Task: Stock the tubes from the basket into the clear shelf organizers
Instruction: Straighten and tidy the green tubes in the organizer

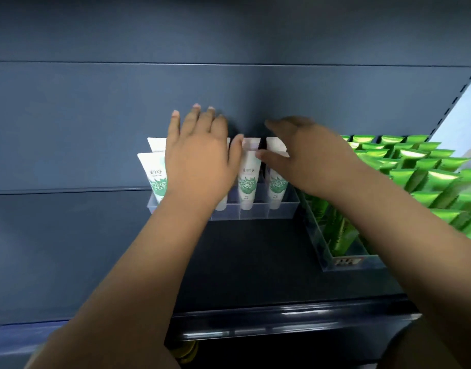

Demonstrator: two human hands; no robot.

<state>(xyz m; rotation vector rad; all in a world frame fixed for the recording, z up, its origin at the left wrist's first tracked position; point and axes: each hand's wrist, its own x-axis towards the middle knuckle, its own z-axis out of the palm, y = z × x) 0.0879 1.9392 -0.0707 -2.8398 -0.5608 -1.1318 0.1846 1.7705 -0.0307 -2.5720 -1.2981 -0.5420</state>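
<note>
Clear plastic makes the risk here. The organizer (255, 213) is low-walled and probably light, and the white tubes (247, 182) stand in it cap-down, rising well above its rim, so a push near their tops could tip one into its neighbour or shove the whole organizer back. The left hand (199, 155) lies spread over the tubes on its side, fingers straight and thumb against the middle tube, holding nothing that shows. The right hand (309, 161) reaches in from the other side, blurred. Its thumb is at a tube's upper edge, but whether it pinches that tube or only nudges it I cannot tell. Its forearm passes just over the green tubes (415, 166) packed in a second organizer (348, 265) — a dropped elbow would rake their crimped ends. The basket is not clearly in view. Underneath, the shelf (255, 262) is dark and matte, with a glossy rail (255, 323) along its front. Behind it stands a blue-grey panelled back wall (95, 115) — and a pale slotted upright (463, 102) closes the far right.
</note>
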